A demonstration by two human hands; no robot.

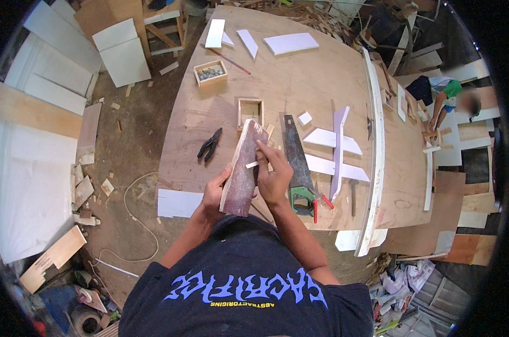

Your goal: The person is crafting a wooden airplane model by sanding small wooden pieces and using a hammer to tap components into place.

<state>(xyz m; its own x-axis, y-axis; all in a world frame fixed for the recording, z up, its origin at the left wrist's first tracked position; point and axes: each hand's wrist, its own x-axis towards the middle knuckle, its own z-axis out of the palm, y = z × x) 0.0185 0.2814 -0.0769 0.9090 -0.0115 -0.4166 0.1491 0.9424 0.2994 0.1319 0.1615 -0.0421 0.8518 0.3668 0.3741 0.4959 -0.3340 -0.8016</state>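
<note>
My left hand (214, 190) grips the lower left edge of a long sanding board (239, 188) with a worn reddish-brown face, held tilted in front of my chest. Pinched in my right hand (274, 173) is a small white strip (250, 165), which lies against the board's face. The right fingertips partly hide the strip. Just beyond the board is a small open wooden box (250, 106). Black pliers (210, 145) lie to the left on the plywood table (187, 123). A hand saw (295, 146) with a green handle lies right of my right hand.
White crossed pieces (337, 151), a hammer (353, 196) and a long white bar (372, 151) lie to the right. Another box (210, 73) holds small metal parts. White panels (280, 44) lie at the far end. A person (445, 92) works at the far right. A cord (132, 210) crosses the floor.
</note>
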